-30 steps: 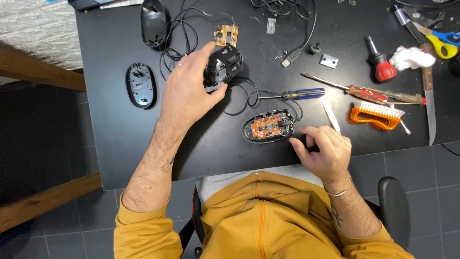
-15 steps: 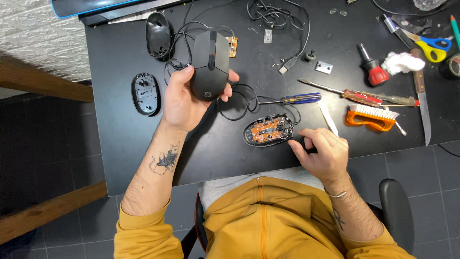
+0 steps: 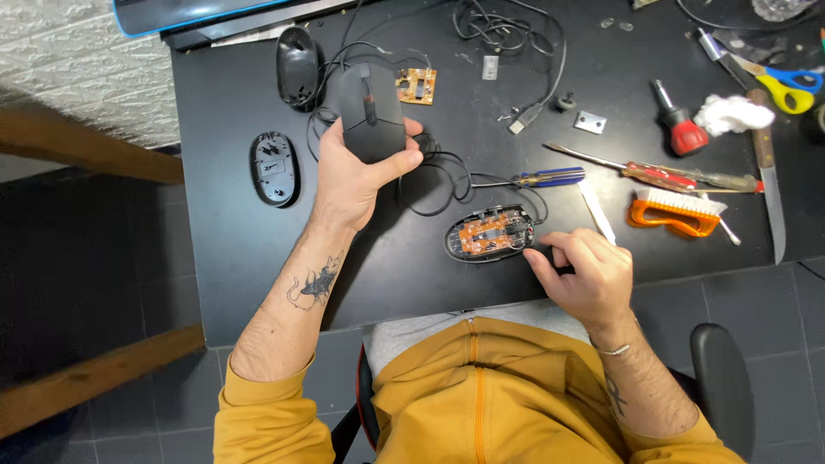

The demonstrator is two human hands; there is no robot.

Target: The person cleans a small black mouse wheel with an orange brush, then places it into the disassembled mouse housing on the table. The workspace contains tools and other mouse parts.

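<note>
A black desk (image 3: 258, 258) filled most of the view, with a person in a yellow-orange top seated at its near edge. The left forearm, tattooed on its inner side, stretched forward and up over the desk. The left hand (image 3: 357, 176) was turned palm up, its fingers and thumb closed around a black computer mouse (image 3: 371, 116) held clear of the surface, top side showing. The mouse's black cable (image 3: 430, 172) looped down onto the desk just beside that hand.

The right forearm came in from the near right, a thin bracelet at the wrist. The right hand (image 3: 584, 275) rested knuckles up on the desk, fingers curled, fingertips touching the right end of an opened mouse base (image 3: 491, 234) whose orange circuit board lay exposed. Whether those fingers pinched anything could not be told. The two hands were well apart.

Further right lay an orange brush (image 3: 675, 215), a long knife (image 3: 767, 189) and a red-handled screwdriver (image 3: 662, 176). A blue-and-yellow-handled screwdriver (image 3: 550, 178) lay between the hands. To the left sat a black oval mouse underside (image 3: 274, 167), and behind it a black mouse shell (image 3: 297, 54). A small tan circuit board (image 3: 416, 86) lay just right of the held mouse. No packages or signs could be made out.
</note>
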